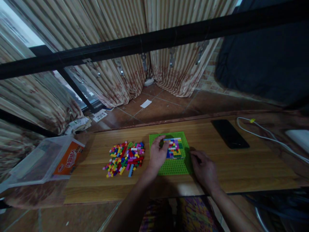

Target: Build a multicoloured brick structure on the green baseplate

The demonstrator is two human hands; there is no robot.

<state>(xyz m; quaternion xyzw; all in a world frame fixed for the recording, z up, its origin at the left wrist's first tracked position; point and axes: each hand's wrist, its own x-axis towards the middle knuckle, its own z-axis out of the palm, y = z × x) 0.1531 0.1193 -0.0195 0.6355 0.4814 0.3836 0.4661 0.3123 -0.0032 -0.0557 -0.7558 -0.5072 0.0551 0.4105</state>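
A green baseplate [172, 167] lies on the wooden table with a block of small coloured bricks [175, 148] built on its far half. My left hand [157, 154] rests on the plate's left part, its fingertips at the left edge of the built block. Whether they pinch a brick is not visible. My right hand [204, 170] lies flat on the table against the plate's right edge, fingers loosely curled. A loose pile of coloured bricks [125, 158] sits left of the plate.
A clear plastic box [42, 161] with an orange label hangs over the table's left end. A black phone [229, 133] and a white cable [263, 135] lie to the right. Curtains and a black bar stand beyond the table's far edge.
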